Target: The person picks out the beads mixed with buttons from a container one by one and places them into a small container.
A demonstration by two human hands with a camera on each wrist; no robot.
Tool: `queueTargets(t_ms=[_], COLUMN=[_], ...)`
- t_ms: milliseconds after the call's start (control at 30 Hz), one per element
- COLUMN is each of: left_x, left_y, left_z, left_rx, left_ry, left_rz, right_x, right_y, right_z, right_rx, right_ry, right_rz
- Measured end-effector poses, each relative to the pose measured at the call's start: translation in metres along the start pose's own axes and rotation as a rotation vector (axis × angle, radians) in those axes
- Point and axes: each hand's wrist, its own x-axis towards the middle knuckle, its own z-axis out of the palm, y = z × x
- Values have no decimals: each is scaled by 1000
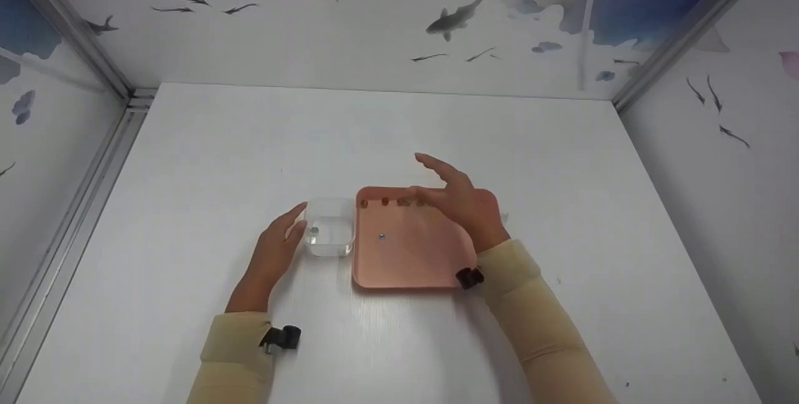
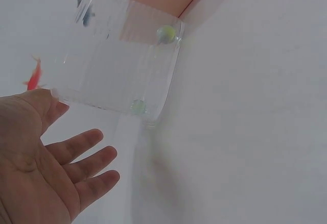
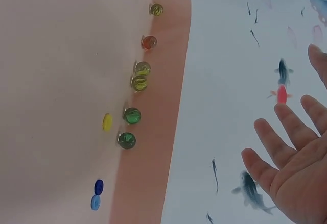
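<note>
My left hand (image 1: 274,251) is beside the clear plastic box (image 1: 331,251), with its fingers extended near the box's left wall. In the left wrist view a thumb tip meets or overlaps the corner of the box; contact is hard to tell. A yellow-green marble (image 2: 166,34) shows inside; a second greenish spot may be its reflection. My right hand (image 1: 465,204) hovers over the far right of the pink tray (image 1: 415,266), fingers apart, holding nothing. Along the tray's far wall lie several glass marbles, among them a green marble (image 3: 126,141) and a reddish marble (image 3: 149,42).
Flat on the tray are a yellow button (image 3: 107,122), a dark blue button (image 3: 98,187) and a light blue button (image 3: 95,202). Another blue button (image 1: 382,236) lies left of the tray's middle. Fish-patterned panels (image 1: 374,48) enclose the white table (image 1: 374,135).
</note>
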Motion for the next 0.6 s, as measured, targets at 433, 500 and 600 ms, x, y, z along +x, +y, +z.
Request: queueTargets(t_ms=[433, 500, 600], left_x=[-1, -1, -1], left_y=[0, 0, 0], left_z=[-1, -1, -1], left_rx=[4, 11, 16], left_ry=[6, 6, 4], left_rz=[26, 29, 26], right_x=[5, 5, 6], right_y=[13, 16, 19], right_z=[-12, -13, -14], right_rx=[-10, -15, -13], right_ry=[21, 34, 58], right_rz=[-41, -58, -75])
